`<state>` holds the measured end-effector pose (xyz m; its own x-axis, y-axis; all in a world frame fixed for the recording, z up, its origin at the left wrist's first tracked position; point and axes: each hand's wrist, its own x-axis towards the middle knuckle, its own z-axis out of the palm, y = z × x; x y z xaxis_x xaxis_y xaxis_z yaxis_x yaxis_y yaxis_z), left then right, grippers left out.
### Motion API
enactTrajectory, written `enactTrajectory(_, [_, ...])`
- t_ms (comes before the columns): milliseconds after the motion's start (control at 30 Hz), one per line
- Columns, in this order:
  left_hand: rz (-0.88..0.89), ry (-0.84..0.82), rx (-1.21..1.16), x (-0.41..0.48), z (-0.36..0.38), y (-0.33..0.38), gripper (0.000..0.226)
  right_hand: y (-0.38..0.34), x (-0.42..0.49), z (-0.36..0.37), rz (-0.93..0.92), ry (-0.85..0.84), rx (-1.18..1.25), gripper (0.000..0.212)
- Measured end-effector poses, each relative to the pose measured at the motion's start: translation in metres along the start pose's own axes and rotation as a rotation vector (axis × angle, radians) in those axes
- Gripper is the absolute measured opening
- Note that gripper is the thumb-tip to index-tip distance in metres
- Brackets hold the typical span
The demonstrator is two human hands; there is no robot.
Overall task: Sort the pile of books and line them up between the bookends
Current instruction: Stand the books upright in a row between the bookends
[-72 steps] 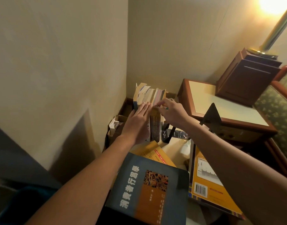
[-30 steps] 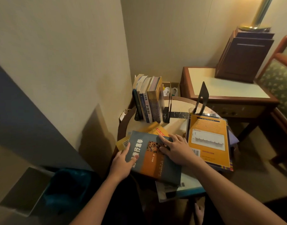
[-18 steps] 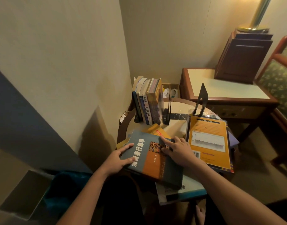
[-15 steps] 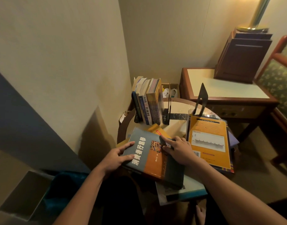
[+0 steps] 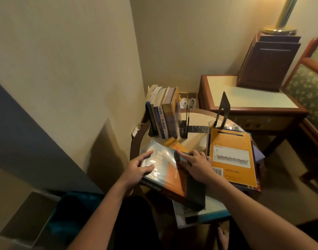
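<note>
A thick grey-blue and orange book (image 5: 170, 175) lies tilted at the near edge of the small round table (image 5: 198, 139), its left side raised and glossy with glare. My left hand (image 5: 138, 170) grips its left edge, thumb on the cover. My right hand (image 5: 194, 164) presses on its upper right corner. Several books (image 5: 163, 114) stand upright at the back left, with a thin black bookend (image 5: 186, 121) just to their right. A second black bookend (image 5: 223, 110) stands farther right. A large orange book (image 5: 232, 156) lies flat on the right. A yellow book (image 5: 174, 144) peeks out beneath.
A wooden side table (image 5: 248, 98) with a dark wooden box (image 5: 268, 62) and a lamp pole stands at the back right. An upholstered chair (image 5: 309, 83) is at the far right. Walls close in on the left and back. A bin (image 5: 26, 219) sits on the floor at lower left.
Both hands came down from the standing row to the grey-blue book. Over the last half second its left edge has lifted off the pile and the cover now catches the light.
</note>
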<state>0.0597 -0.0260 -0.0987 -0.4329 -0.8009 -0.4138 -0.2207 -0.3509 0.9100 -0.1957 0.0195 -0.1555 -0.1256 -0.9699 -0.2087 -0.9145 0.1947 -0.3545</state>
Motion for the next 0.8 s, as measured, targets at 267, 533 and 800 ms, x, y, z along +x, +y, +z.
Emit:
enactTrajectory(267, [0.127,-0.019,0.025,-0.018,0.006,0.062,0.056,-0.009,0.003,-0.02,0.02,0.085,0.247,0.05])
enactTrajectory(533, [0.355,0.07,0.386,-0.024,0.007,0.11,0.06,-0.055,0.005,-0.037,-0.148,0.146,0.574,0.054])
enactTrajectory(800, [0.494,0.204,1.009,-0.017,0.026,0.107,0.058,-0.09,0.0,-0.052,-0.228,0.09,1.014,0.062])
